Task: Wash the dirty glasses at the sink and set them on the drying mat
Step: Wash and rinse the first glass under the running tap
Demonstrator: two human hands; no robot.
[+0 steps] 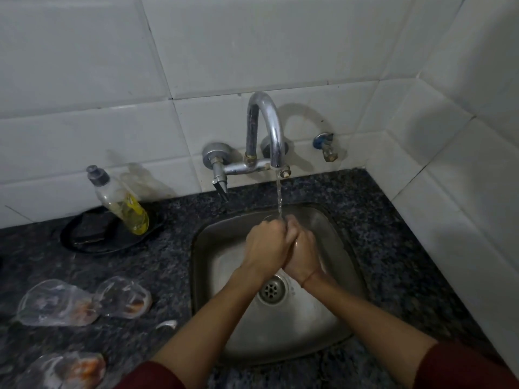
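Glass [268,218] under the running tap, clasped between both hands over the sink [213,265].
I see only its thin clear rim past the fingertips. My view shows the left hand [266,242] and right hand [302,255] curled and pressed together around it, in the stream from the faucet [265,130]. Three dirty glasses [56,303] with orange residue sit well to the left on the speckled counter [393,248]. The soap bottle [120,203] has a yellow label, too blurred for me to read.
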